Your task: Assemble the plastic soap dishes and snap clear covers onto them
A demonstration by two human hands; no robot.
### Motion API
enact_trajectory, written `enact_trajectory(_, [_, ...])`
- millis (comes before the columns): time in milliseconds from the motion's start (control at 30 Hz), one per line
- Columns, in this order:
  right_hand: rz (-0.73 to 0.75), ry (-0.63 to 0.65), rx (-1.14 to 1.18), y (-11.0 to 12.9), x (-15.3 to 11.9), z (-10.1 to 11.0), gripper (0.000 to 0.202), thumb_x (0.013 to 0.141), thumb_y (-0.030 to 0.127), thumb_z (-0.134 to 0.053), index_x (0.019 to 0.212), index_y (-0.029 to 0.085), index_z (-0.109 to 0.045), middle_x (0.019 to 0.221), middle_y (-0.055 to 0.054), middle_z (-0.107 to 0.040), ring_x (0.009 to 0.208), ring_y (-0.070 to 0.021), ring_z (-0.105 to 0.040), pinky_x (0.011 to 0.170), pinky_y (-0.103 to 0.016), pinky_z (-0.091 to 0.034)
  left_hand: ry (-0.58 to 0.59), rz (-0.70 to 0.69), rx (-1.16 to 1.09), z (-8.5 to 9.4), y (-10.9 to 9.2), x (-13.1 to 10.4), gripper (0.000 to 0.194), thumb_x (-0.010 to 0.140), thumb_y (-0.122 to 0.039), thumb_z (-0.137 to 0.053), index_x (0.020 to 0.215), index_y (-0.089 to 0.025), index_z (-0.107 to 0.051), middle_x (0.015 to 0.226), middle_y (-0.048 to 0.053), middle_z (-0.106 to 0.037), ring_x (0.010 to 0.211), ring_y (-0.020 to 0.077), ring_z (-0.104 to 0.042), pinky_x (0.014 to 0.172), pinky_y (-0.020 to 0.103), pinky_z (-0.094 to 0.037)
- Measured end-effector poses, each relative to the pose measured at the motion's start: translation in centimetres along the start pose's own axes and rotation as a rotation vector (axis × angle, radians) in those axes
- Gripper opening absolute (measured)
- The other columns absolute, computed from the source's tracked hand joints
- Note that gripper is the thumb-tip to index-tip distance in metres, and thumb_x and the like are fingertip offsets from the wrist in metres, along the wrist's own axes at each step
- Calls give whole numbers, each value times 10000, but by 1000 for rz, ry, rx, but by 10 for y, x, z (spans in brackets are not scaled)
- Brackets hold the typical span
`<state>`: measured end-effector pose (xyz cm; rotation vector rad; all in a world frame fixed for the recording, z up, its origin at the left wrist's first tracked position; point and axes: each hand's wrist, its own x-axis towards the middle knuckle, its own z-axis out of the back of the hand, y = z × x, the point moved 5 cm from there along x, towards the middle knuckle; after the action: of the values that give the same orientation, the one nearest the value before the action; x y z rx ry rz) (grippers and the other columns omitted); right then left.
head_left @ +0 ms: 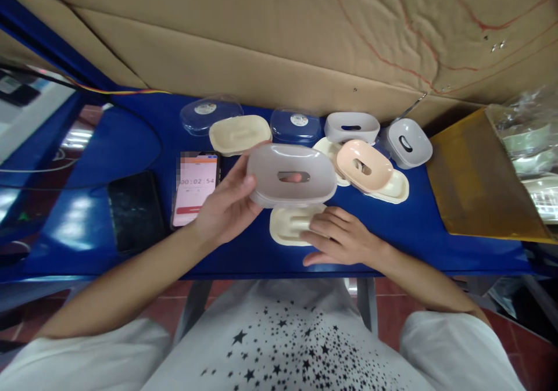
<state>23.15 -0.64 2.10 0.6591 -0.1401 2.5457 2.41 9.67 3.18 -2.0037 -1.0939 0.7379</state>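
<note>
The left hand [226, 202] grips a grey oval plastic soap-dish shell [291, 175] by its left end, thumb on the near rim and fingers wrapped behind, holding it lifted above the blue tabletop [405, 228] with its slotted base turned toward the camera — a fingertip shows through the slot. The right hand [337, 239] lies palm down, fingers loosely spread, resting on a cream oval plastic tray insert [288, 225] that sits flat on the table just below the lifted shell; it presses on the insert rather than closing around it.

Behind the shell, along the cardboard sheet [279, 36] that backs the table, stand two clear plastic lids with round stickers [211, 114], a cream oval dish [240, 135] between them, and a grey slotted dish [351, 127] upside down. To the right, a pink oval dish [364, 165] leans tilted on a cream insert [394, 187], and another grey dish [408, 142] stands tilted near a yellow-brown plastic bag [475, 182]. Left of the hands, a phone showing a running timer [196, 189] lies face up, just beside a dark-screened phone [136, 210] — both flat on the table.
</note>
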Motion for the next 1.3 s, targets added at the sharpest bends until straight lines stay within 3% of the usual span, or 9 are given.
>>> enact_trajectory(133, [-106,-252,-193,-5,-7,31,388,935,435,-890,1286,506,-741,1050,41,-777,1096,-246,-683,1030,-453,-535,151,114,18,-1,19,-3,672,841,-463,-957,1439,-351,-673,1422,69,-715,1321,358,-727,1077,459,-626])
enact_trajectory(333, [-3,48,-114,-9,13,27,270,1083,335,-707,1349,308,-742,1244,-12,-821,1143,-218,-697,1018,-408,-529,450,189,412,12,12,5,726,774,-298,-997,1432,-363,-697,1327,69,-761,1203,297,-758,970,392,-652])
enact_trajectory(467, [58,108,-177,-1,15,16,215,1104,267,-658,1287,268,-771,1173,-5,-839,1096,-197,-694,988,-370,-535,516,77,886,26,-3,6,805,755,-345,-1006,1498,-362,-698,1579,92,-652,1466,378,-614,1199,481,-541])
enact_trajectory(600, [33,180,-137,1,15,5,255,1130,298,-621,1333,228,-758,1262,-22,-827,1138,-200,-689,1027,-370,-517,522,67,1063,31,5,0,977,728,-468,-1024,1609,-381,-609,1741,80,-501,1604,422,-466,1314,504,-401])
enact_trajectory(733, [12,246,-95,2,14,0,516,1142,551,-562,1424,147,-712,1383,-98,-785,1216,-236,-660,1078,-413,-492,610,58,1252,25,14,-3,961,873,-636,-877,1697,-333,-487,1740,123,-495,1614,437,-435,1354,592,-285])
enact_trajectory(867, [59,294,-174,8,11,-3,448,1148,431,-587,1456,125,-696,1366,-106,-789,1123,-233,-671,1006,-407,-509,717,107,1463,21,18,-7,932,1023,-641,-696,1784,-318,-265,1778,146,-414,1623,418,-403,1342,612,-282])
enact_trajectory(1000, [78,271,-209,10,11,-5,338,1143,308,-595,1402,140,-734,1268,-75,-823,980,-199,-677,902,-379,-542,724,62,1465,19,19,-9,941,1035,-634,-673,1795,-319,-218,1772,167,-398,1626,433,-379,1337,628,-265])
enact_trajectory(1167, [98,179,-207,7,15,4,267,1101,224,-653,1323,134,-771,1203,-69,-839,1017,-202,-694,854,-361,-560,616,159,1254,21,15,4,1194,807,-732,-885,1766,-303,-318,1766,175,-390,1617,466,-370,1313,603,-339])
enact_trajectory(1300, [105,133,-205,7,12,15,355,1076,136,-637,1415,170,-737,1280,-61,-828,1129,-202,-690,957,-356,-563,457,286,757,22,18,15,789,850,-601,-891,1522,-269,-642,1534,121,-664,1422,373,-613,1187,491,-502])
